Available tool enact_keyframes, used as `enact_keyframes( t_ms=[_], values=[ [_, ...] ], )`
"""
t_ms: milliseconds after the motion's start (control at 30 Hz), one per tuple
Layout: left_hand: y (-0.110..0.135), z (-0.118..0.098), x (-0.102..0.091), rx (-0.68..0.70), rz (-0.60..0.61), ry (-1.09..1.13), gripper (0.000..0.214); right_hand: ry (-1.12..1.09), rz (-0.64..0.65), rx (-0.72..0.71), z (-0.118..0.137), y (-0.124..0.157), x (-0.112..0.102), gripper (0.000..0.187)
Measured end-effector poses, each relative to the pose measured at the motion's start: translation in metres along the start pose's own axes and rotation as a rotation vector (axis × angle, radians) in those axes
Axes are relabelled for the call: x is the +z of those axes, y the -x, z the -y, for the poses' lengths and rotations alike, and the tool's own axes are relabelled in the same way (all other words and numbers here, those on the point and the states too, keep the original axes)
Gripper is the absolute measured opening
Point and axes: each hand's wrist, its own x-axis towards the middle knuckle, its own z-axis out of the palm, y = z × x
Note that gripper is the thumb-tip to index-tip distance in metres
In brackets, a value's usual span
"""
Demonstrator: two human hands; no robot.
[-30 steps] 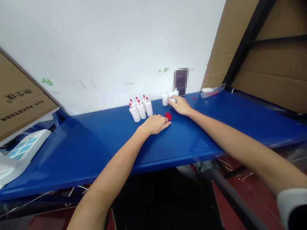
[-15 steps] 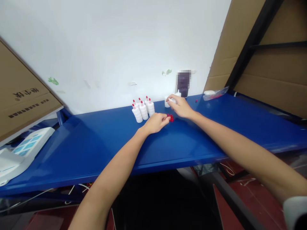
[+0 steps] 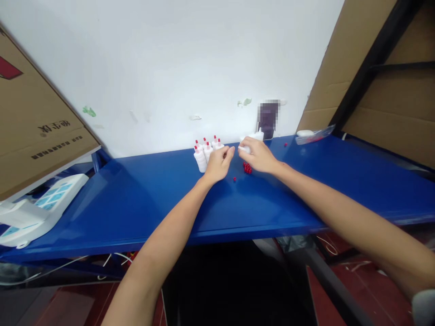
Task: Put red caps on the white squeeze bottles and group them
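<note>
My left hand (image 3: 217, 165) is closed with the thumb pointing up, beside a group of white squeeze bottles (image 3: 200, 160) with red-tipped nozzles; whatever its fingers hold is hidden. My right hand (image 3: 258, 155) is curled around a white squeeze bottle (image 3: 244, 149), mostly covered by the fingers, its near end facing my left hand. Just below the right hand lies a small pile of red caps (image 3: 247, 168). One loose red cap (image 3: 234, 179) sits nearer the front. Behind the right hand stands another white bottle (image 3: 260, 134) with an uncapped nozzle.
A blue table (image 3: 152, 194) runs along a white wall. A dark phone-like object (image 3: 268, 120) leans there. To the right are a stray red cap (image 3: 286, 145) and a clear plastic bag (image 3: 316, 135). A white device (image 3: 50, 203) and a cardboard box (image 3: 44, 122) stand left.
My left hand has lifted from the red caps toward the upper left, turning its thumb up. One cap now lies apart from the pile. The right hand stays around its bottle; the view has shifted slightly.
</note>
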Motion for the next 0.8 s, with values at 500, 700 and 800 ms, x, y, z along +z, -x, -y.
enact_keyframes(
  t_ms=[500,700,800],
  values=[
    [0.004,-0.010,0.000,0.046,0.031,-0.030,0.045,0.090,0.158,-0.033,0.019,0.005,-0.004,0.027],
    [0.000,-0.009,-0.003,-0.045,0.111,0.069,0.047,0.060,0.199,-0.064,0.022,0.007,-0.006,0.037],
    [-0.002,-0.004,-0.003,-0.125,0.136,0.157,0.050,0.012,0.215,-0.108,0.023,0.007,-0.006,0.039]
  ],
)
